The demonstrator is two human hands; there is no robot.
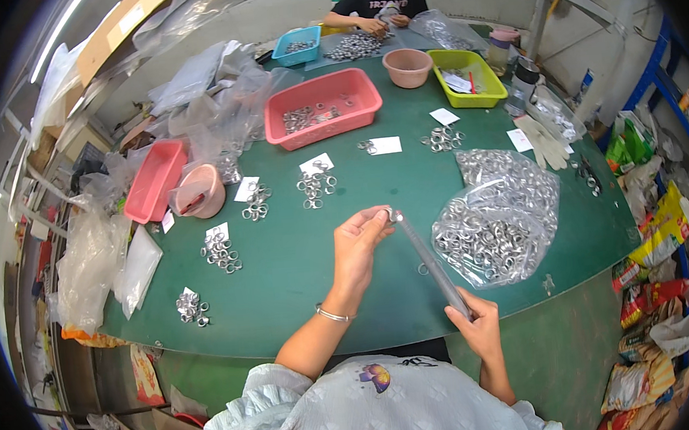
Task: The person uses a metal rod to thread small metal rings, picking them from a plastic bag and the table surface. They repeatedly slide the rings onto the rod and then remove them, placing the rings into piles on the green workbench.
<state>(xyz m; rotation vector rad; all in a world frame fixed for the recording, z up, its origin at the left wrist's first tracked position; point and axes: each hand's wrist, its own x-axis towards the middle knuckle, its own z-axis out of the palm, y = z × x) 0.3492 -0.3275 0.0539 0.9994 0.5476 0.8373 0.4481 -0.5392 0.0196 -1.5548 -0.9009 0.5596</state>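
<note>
My right hand is closed round the thick end of a long grey tapered rod, which looks like a ring mandrel. The rod slants up and left over the green table. At its thin tip, my left hand pinches a small silvery ring; whether the ring is on the tip or just beside it, I cannot tell. Right of the rod lies a clear plastic bag full of silvery metal rings. A single loose ring rests on the table close to the rod.
Small ring piles with white paper slips stand in an arc. Behind them are a pink tray with rings, a pink bowl and a yellow-green basket. A glove lies right. Across the table, a person handles rings.
</note>
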